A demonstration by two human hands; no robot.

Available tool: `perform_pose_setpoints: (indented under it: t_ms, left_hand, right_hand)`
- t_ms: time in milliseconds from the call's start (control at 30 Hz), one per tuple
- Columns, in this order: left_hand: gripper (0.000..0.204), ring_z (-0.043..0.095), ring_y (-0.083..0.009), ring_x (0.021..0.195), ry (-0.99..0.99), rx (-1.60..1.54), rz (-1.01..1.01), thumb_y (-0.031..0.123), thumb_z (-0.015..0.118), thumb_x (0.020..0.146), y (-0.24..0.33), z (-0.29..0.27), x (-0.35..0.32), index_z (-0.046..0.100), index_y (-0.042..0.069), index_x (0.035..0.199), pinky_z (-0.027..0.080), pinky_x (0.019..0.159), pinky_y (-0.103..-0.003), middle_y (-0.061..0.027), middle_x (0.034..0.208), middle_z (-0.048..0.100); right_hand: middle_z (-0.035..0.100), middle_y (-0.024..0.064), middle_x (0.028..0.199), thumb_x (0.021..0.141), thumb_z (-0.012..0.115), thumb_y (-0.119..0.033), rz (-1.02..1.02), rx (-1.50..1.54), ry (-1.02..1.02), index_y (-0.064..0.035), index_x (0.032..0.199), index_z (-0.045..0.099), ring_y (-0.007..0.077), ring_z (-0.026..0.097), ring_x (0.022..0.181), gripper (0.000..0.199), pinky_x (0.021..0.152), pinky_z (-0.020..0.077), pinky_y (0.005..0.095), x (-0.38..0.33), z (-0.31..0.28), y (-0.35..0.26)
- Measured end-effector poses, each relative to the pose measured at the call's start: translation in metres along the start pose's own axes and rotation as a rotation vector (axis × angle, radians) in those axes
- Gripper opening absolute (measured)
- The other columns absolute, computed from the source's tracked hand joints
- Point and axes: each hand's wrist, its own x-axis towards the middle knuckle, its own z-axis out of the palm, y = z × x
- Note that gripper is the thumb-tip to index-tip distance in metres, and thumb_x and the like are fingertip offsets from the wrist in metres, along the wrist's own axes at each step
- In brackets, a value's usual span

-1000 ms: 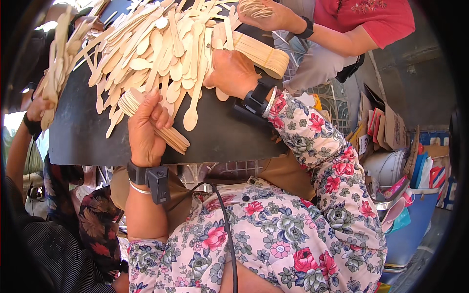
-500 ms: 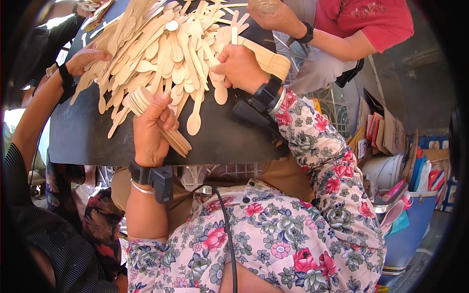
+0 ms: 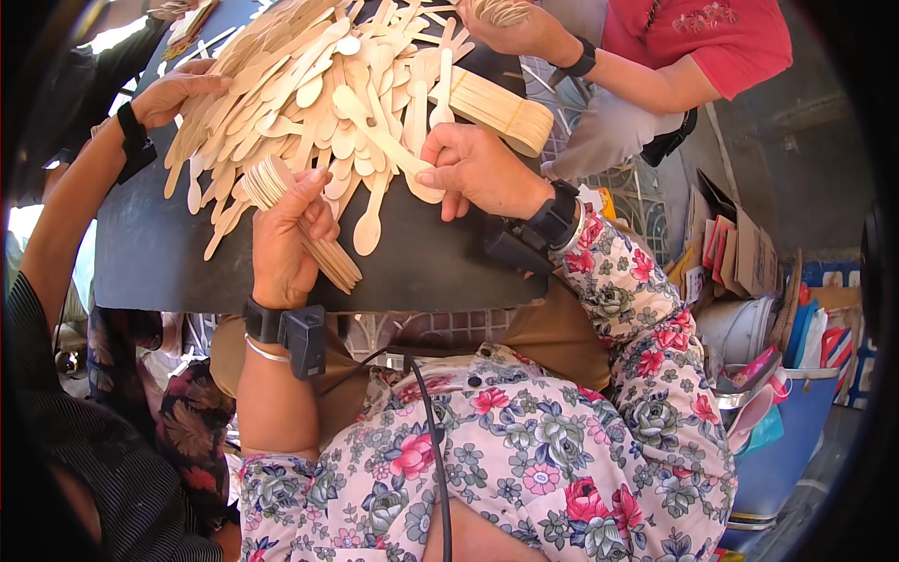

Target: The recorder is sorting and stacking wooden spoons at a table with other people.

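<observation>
At the left edge of the heap of wooden spoons [image 3: 304, 103], a co-worker's hand [image 3: 183, 92] reaches in with its fingers against the outer spoons; whether it grasps any I cannot tell. The heap itself lies spread on a black tabletop [image 3: 421, 276]. Just off the heap's near edge, left of its middle, the person's left hand [image 3: 288, 244] is closed around a slanting stack of spoons [image 3: 267, 183], thumb across them. At the heap's near right edge, the right hand [image 3: 485, 170] pinches one end of a single spoon [image 3: 386, 140] between thumb and fingers, its other end over the heap. Beside the heap's right side lies a banded bundle of wooden pieces [image 3: 501, 110]. Past the heap's far right corner, another co-worker's hand [image 3: 526, 30] holds a bunch of spoons [image 3: 499, 11]. Well apart from the heap, toward the near right, stands a blue bin [image 3: 787, 440].
</observation>
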Motion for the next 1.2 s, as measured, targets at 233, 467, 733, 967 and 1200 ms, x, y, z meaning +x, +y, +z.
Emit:
perform_pose_setpoints:
  t_ms: [233, 467, 733, 967, 1200]
  left_hand:
    - [0.022, 0.037, -0.0068, 0.050, -0.007, 0.012, 0.001, 0.016, 0.066, 0.089, 0.002, -0.005, 0.004, 0.059, -0.003, 0.098, 0.034, 0.050, -0.023, 0.0031, 0.063, 0.041]
    - [0.022, 0.037, -0.0066, 0.050, 0.009, -0.005, -0.012, 0.016, 0.064, 0.091, 0.005, -0.007, 0.006, 0.059, -0.004, 0.100, 0.033, 0.051, -0.023, 0.0036, 0.062, 0.040]
    - [0.024, 0.037, -0.0068, 0.050, -0.008, -0.030, -0.028, 0.015, 0.064, 0.091, 0.003, -0.009, 0.010, 0.057, -0.005, 0.102, 0.033, 0.050, -0.023, 0.0035, 0.062, 0.040]
    - [0.024, 0.038, -0.0069, 0.050, -0.028, -0.028, -0.031, 0.016, 0.064, 0.091, 0.004, -0.010, 0.010, 0.057, -0.006, 0.101, 0.033, 0.050, -0.023, 0.0034, 0.062, 0.040]
    - [0.024, 0.037, -0.0068, 0.050, -0.025, -0.003, -0.024, 0.016, 0.063, 0.092, 0.006, -0.010, 0.010, 0.057, -0.005, 0.102, 0.032, 0.050, -0.022, 0.0034, 0.064, 0.039]
  right_hand:
    - [0.058, 0.0032, 0.065, 0.089, 0.061, -0.006, -0.010, -0.074, -0.098, -0.0007, 0.091, 0.053, 0.0101, 0.057, 0.047, 0.010, 0.042, 0.0405, 0.0215, -0.012, -0.009, 0.015]
    - [0.061, 0.0038, 0.068, 0.087, 0.062, -0.006, -0.035, -0.117, -0.129, 0.0019, 0.090, 0.059, 0.0077, 0.052, 0.047, 0.009, 0.043, 0.0391, 0.0222, -0.019, -0.015, 0.018]
    - [0.061, 0.0044, 0.069, 0.085, 0.064, -0.007, -0.102, -0.283, -0.053, 0.0013, 0.084, 0.058, 0.0079, 0.052, 0.047, 0.010, 0.044, 0.0403, 0.0239, -0.024, -0.019, 0.020]
    - [0.056, 0.0014, 0.065, 0.085, 0.063, -0.006, -0.092, -0.179, 0.031, -0.0018, 0.081, 0.057, 0.0072, 0.052, 0.047, 0.008, 0.044, 0.0390, 0.0228, -0.023, -0.030, 0.020]
    - [0.057, 0.0045, 0.066, 0.084, 0.064, -0.005, -0.272, -0.478, 0.148, -0.0016, 0.082, 0.057, 0.0112, 0.054, 0.052, 0.008, 0.048, 0.0419, 0.0259, -0.018, -0.037, 0.033]
